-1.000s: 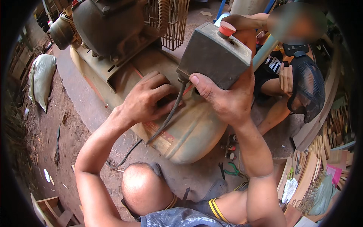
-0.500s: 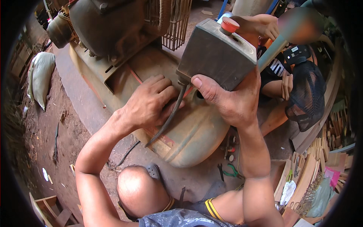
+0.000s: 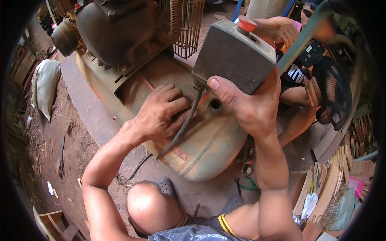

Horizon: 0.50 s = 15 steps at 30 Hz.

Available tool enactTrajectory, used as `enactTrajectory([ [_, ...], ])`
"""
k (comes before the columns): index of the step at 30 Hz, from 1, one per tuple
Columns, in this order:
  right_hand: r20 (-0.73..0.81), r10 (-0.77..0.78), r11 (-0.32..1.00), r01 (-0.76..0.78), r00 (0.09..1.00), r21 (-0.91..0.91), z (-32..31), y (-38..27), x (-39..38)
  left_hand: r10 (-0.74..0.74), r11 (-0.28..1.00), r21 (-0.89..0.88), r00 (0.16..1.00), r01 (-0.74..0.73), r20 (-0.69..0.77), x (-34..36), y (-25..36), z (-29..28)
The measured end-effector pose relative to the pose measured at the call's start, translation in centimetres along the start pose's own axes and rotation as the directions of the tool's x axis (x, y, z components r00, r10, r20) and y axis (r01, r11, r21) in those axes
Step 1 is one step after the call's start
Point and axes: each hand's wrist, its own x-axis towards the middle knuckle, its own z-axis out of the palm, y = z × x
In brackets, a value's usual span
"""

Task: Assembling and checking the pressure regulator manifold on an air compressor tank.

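A dark grey box (image 3: 233,56) with a red push button (image 3: 247,24) on top is tilted above a rounded, dusty metal tank (image 3: 217,148). My right hand (image 3: 257,110) grips the box from below, its thumb pressed to the lower front edge. From the box's lower corner a black cable (image 3: 183,128) hangs down over the tank. Behind this cable, my left hand (image 3: 163,110) rests close to the tank with its fingers curled; what they hold, if anything, is hidden. A round opening (image 3: 216,105) shows in the tank between my hands.
A dark motor unit (image 3: 114,32) and a wire guard (image 3: 189,28) stand at the tank's far end. Another person's hand (image 3: 311,91) is at the right, near a black mesh cap (image 3: 333,94). Green-handled pliers (image 3: 251,184) lie on the floor; wood pieces (image 3: 327,180) lie lower right.
The view has shifted slightly. The round opening in the tank, mostly covered by my right thumb before, now shows fully. Both hands keep their holds, and the other person's head has moved.
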Motion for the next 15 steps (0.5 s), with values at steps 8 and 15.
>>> enactTrajectory([
  [8,0.005,0.063,0.998,-0.063,0.998,-0.023,-0.2,0.2,-0.1,-0.106,0.988,-0.104,0.988,0.118,0.112,0.7,0.3,-0.9],
  [15,0.017,0.080,0.996,-0.081,0.997,0.049,-0.3,0.6,-0.2,-0.100,0.977,-0.167,0.976,0.134,0.195,1.5,-0.1,-1.5],
])
